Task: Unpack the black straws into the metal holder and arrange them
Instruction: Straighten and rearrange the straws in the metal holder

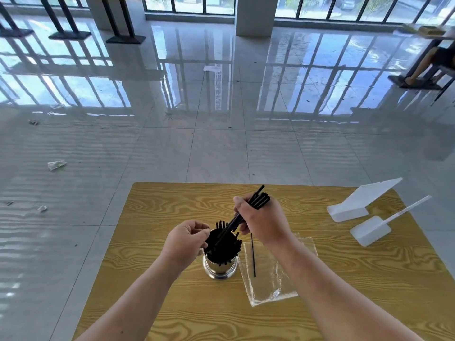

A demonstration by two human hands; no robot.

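Observation:
A shiny metal holder stands on the wooden table, packed with several black straws. My right hand grips a small bundle of black straws tilted down toward the holder's mouth. My left hand sits at the holder's left rim with fingers curled; whether it pinches a straw is unclear. A clear plastic wrapper lies flat to the right of the holder, and one loose black straw lies on it.
Two white plastic pieces and a white scoop-like piece with a long handle lie at the table's far right. Shiny tiled floor surrounds the table, with scraps of litter on the left. A seated person's leg shows far right.

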